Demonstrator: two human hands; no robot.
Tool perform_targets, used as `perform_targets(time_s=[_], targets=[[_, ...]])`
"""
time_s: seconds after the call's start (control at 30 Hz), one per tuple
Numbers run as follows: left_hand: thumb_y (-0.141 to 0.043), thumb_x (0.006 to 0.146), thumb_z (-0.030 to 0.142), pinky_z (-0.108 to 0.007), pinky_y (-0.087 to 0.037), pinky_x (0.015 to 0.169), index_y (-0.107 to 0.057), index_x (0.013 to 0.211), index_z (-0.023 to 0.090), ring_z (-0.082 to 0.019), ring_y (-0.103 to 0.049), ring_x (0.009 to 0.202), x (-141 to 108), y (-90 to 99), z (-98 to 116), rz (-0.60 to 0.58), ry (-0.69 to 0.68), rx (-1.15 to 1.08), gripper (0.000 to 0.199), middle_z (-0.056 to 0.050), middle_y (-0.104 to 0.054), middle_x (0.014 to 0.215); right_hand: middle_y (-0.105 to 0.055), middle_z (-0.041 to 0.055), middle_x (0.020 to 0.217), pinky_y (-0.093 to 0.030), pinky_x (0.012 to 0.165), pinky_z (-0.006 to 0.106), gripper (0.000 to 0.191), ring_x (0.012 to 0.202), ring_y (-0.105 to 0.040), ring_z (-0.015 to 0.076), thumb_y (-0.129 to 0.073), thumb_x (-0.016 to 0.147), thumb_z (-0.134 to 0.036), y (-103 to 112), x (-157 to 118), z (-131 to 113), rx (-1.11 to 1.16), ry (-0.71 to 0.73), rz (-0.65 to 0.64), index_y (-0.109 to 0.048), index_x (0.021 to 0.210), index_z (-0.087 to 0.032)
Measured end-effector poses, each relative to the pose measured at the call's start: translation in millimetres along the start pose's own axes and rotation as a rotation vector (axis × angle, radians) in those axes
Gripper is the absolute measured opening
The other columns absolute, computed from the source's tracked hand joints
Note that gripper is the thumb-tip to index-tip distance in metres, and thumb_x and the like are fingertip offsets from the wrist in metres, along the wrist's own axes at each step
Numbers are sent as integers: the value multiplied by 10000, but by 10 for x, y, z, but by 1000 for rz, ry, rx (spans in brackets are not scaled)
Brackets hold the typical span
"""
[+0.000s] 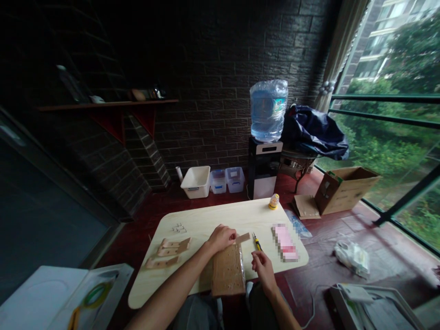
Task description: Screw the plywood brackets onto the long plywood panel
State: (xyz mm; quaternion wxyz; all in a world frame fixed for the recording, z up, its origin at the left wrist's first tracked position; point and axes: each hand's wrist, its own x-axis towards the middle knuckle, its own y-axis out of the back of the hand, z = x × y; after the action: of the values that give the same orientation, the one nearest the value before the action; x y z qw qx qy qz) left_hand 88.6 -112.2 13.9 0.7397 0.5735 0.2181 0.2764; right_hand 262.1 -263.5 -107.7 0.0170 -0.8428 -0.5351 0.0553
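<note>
On a low pale wooden table, my left hand rests closed over the top of a flat brown cardboard sheet in a clear wrapper, pinching a small brown piece at its upper corner. My right hand sits beside the sheet's right edge, fingers curled; whether it holds anything I cannot tell. A yellow-handled cutter lies just above my right hand. Several cut brown pieces lie to the left.
A pink blurred flat object and a small yellow bottle sit on the table's right. Beyond stand a water dispenser, white bins, and an open cardboard box. White boxes lie at the lower left.
</note>
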Motion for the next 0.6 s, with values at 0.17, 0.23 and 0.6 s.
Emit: perform_targets(time_s=[0.17,0.23,0.6], targets=[[-685,833,296,-291,-445,856,-738,915,274,-189,-680,840,-35,16,18,5,2,5,100,-5,-755,875,-644,23,672,-441,573,288,412,607,-570,183,-605,832,-601,-112,46,-312,-199,194,82,-672,903,-200],[-679,843,312,-296,-446,859,-736,919,276,-194,-681,853,-39,9,34,4,-1,7,102,-7,-755,878,-673,34,715,-448,622,288,342,643,-588,183,-600,857,-538,-185,144,-512,-276,292,47,-679,892,-207],[-613,874,292,-316,-464,857,-732,908,256,-210,-690,850,-48,-4,71,19,0,23,128,-28,-755,863,-651,127,942,-438,805,343,177,915,-597,266,-637,819,-259,-354,656,-786,-960,509,63,-668,980,-192]])
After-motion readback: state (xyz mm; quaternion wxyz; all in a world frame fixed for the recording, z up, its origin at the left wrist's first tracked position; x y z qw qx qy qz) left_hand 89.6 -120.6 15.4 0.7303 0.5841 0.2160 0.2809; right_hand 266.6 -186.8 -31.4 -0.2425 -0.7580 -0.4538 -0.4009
